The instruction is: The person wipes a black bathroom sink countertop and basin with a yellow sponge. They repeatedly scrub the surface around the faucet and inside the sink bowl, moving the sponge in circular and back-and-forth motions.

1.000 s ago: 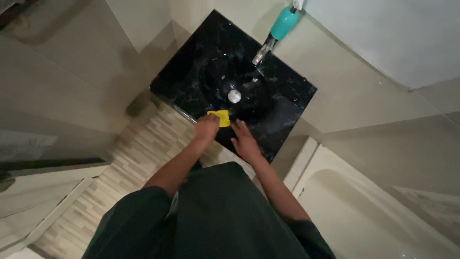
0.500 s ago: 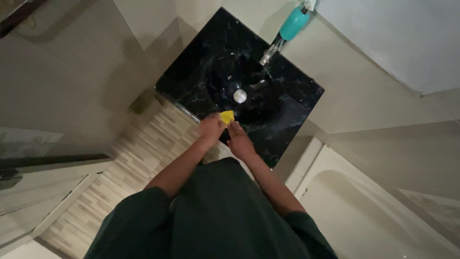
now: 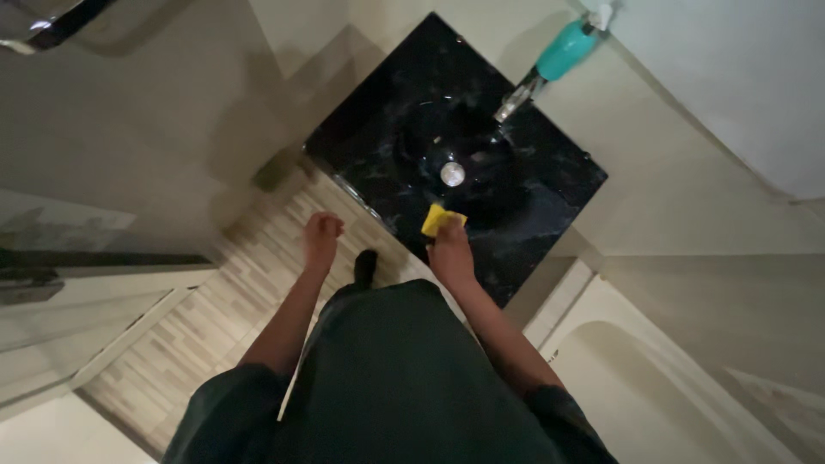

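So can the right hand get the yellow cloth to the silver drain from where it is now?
Probably yes. The right hand holds the yellow cloth at the near rim of the black sink, and nothing lies in the basin between it and the silver drain.

A small bright yellow cloth (image 3: pixel 441 219), folded into a rough square and tilted with 1 corner pointing away from the person, sits at the fingertips of the right hand (image 3: pixel 450 251), which grips its near edge. It lies well apart from the left hand (image 3: pixel 321 235), off to that hand's right.
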